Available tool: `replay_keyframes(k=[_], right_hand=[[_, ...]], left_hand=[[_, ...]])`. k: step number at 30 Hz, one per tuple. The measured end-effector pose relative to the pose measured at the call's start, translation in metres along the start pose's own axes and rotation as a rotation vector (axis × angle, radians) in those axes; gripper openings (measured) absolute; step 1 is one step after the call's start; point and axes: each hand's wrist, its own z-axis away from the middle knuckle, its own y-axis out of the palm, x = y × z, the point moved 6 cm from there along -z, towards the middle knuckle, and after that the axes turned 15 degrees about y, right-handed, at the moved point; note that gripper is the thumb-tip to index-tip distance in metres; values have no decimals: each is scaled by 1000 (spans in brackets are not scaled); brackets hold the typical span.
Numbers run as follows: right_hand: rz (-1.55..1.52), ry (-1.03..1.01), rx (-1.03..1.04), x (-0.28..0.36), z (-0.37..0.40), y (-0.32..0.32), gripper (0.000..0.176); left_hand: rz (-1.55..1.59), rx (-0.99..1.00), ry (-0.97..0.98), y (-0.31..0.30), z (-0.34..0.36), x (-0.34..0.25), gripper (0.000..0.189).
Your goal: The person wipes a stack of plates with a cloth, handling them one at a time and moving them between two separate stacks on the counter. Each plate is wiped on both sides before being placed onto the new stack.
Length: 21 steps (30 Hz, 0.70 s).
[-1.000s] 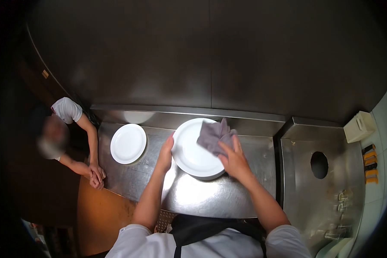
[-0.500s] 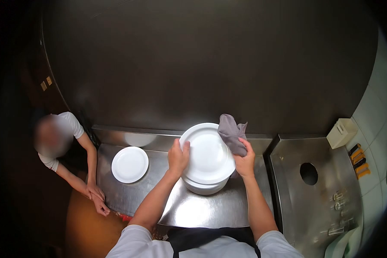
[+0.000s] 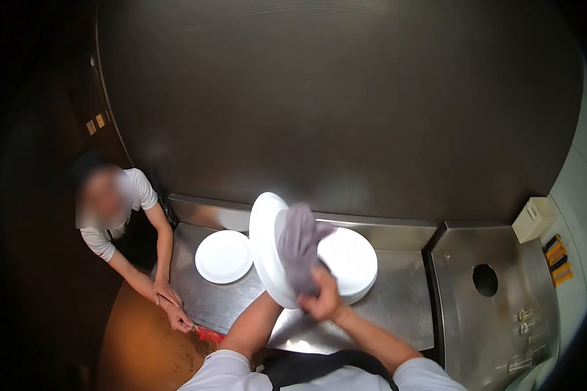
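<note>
Person in white sleeves, one, at far left, above a brown surface. Red item, one, unclear. Cream box, one, at right. Yellow-and-black items, several, beside it. Steel counter with round dark opening; clear glasses, several.

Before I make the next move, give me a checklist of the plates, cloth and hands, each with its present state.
1. Cloth in the right hand: ok.
2. Grip of the left hand on the raised plate: cannot tell, hidden behind it.
3. Raised plate level: not ok, steeply tilted.
4. Plate stack resting on the steel counter: ok.
5. Single plate flat, apart from the plate stack: ok.
6. Co-worker's hands off the plates: ok.
</note>
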Motion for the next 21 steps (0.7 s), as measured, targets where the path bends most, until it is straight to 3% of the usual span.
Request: replay_keyframes(k=[2,3,5,8,9,12,14,16,17,18,20,21], right_hand=[[19,-360,-14,88,-4,8,65],[119,-390,-12,91,-4,14,70],[223,-321,-59,116,-44,-5,66],[-285,84,-16,69,-82,-15,61],[-306,123,-54,64,-80,-15,55],[45,130,75,26,-22,7,59],[-46,-202,-27,72,10,22,59],[-28,-308,48,96,11,29,61],[54,-389,-19,109,0,19,53],[35,-405,-28,111,-16,7,53],[81,-380,-266,108,-41,-16,54],[21,-237,-240,94,-59,-27,56]], left_hand=[[127,-21,-68,-16,5,-12,49],[163,-36,-78,-19,9,-14,49],[184,-88,-65,-14,17,-8,49],[160,-177,-24,-7,33,6,50],[172,-200,-28,-12,36,4,50],[192,-251,-29,-29,35,-6,50],[214,-250,-18,-34,21,-12,50],[223,-238,-16,-29,13,-12,50],[232,-231,-18,-23,8,-10,50],[224,-231,-23,-21,14,-10,50],[218,-227,-27,-14,15,-9,50],[219,-227,-28,-10,14,-10,50]])
